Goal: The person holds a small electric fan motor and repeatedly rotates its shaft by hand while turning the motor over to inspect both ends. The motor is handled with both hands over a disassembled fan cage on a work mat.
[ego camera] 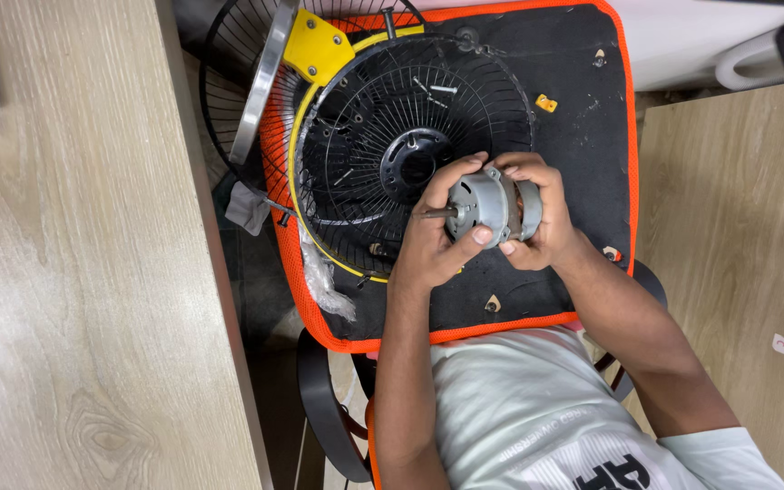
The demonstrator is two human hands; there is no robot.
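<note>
Both hands grasp a grey electric motor (494, 207) above a black mat with orange edging (583, 100). The left hand (436, 238) is closed around the shaft end, thumb on the housing. The right hand (537, 218) is closed around the rear end, its grip firm. The motor shaft points toward a black wire fan guard (383, 118) lying on the mat, with a yellow bracket (318, 45) at its rim. A small yellow clip (546, 102) lies nearby. Wooden tabletop (74, 272) flanks the mat.
</note>
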